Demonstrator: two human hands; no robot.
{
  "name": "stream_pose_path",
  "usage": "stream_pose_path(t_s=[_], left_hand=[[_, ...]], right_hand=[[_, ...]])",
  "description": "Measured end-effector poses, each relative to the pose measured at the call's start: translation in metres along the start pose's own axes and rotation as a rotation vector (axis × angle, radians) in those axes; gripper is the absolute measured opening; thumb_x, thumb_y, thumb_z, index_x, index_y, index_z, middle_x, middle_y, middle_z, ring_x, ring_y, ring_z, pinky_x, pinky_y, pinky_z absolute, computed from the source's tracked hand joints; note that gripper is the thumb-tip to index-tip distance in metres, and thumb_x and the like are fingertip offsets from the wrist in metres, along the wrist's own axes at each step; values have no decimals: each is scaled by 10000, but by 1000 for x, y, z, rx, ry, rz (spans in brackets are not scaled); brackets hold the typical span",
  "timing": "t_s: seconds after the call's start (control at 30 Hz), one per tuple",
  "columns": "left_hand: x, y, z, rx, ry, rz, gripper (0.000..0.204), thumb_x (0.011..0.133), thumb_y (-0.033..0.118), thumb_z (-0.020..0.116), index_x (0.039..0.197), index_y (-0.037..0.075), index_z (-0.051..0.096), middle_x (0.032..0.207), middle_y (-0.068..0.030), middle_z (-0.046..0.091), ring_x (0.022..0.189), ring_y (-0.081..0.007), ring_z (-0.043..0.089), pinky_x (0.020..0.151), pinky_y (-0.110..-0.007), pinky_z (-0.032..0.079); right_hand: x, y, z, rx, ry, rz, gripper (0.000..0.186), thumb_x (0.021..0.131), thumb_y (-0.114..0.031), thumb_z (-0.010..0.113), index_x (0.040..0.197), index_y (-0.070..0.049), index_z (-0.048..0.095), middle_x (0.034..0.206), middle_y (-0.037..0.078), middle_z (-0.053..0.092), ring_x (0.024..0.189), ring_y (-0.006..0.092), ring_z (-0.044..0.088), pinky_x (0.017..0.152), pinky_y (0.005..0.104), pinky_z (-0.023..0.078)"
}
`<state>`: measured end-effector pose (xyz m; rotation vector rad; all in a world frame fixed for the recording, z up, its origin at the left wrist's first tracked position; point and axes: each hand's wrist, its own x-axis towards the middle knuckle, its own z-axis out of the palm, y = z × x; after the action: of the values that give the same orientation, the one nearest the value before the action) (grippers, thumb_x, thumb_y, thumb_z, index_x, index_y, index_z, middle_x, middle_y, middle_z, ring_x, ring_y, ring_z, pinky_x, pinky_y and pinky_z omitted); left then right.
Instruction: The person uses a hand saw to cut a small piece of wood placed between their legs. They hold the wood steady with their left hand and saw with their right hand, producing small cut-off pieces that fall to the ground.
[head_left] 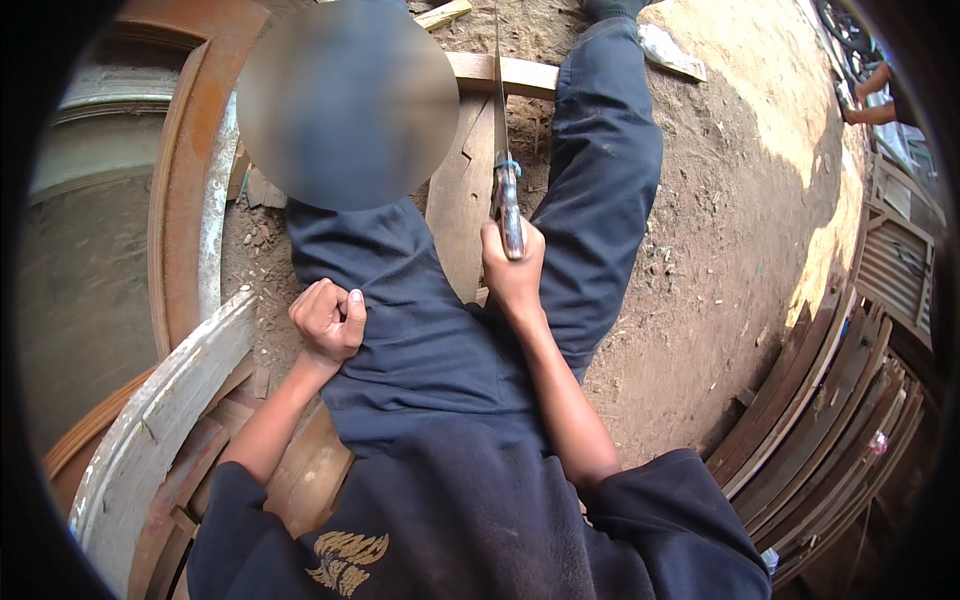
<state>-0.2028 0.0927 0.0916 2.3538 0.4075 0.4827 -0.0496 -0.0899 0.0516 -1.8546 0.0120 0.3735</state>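
Note:
My right hand [515, 265] is wrapped round the handle of a saw [505, 195], between my legs. The saw's thin blade points away from me and crosses a pale narrow wooden piece [530, 77]. Beneath that piece a wider weathered plank [452, 230] lies on the dirt. My left hand [328, 320] rests on my dark-trousered left thigh, its fingers curled into a fist with nothing visible in it. A blurred round patch hides part of my left leg and whatever is behind it.
Wooden frames [175, 230] and painted curved-looking boards [160, 410] lie to my left. Stacked planks [810, 420] are at the lower right on the dirt ground [690, 300]. Another person's bare limbs [870, 100] show at the upper right, near what looks like a wheel.

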Motion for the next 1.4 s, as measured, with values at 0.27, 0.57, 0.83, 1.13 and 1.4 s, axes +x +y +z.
stream_pose_path(t_s=[0.27,0.57,0.83,1.13,1.4], left_hand=[[9,3,1,24,3,56,298,773,70,620,577,60,396,517,-64,370,431,-221,373,434,-347,302],[0,-1,1,24,7,35,294,778,73,616,582,57,397,518,-67,350,430,-225,357,430,-352,287],[6,5,2,30,7,42,295,782,75,619,586,56,399,524,-69,358,438,-225,363,439,-350,299],[2,1,0,20,1,35,308,779,75,616,570,62,390,510,-64,351,423,-221,353,431,-348,289],[7,5,2,20,23,37,292,774,80,617,575,63,404,508,-62,354,424,-223,364,431,-348,295]], right_hand=[[106,-23,32,-15,106,-80,265,777,-125,561,573,13,463,477,104,462,467,139,466,501,376,393],[43,-2,5,75,10,22,230,791,-71,544,602,-11,426,515,27,401,503,82,393,470,331,344],[107,-26,22,61,51,72,223,785,-104,547,590,-15,482,499,42,493,491,100,484,493,321,398],[67,-8,13,1,4,-63,226,784,-84,543,593,-10,449,519,57,455,506,101,443,502,331,385],[82,-10,24,56,63,-12,229,783,-95,549,593,2,465,505,86,460,489,119,456,496,357,384]])
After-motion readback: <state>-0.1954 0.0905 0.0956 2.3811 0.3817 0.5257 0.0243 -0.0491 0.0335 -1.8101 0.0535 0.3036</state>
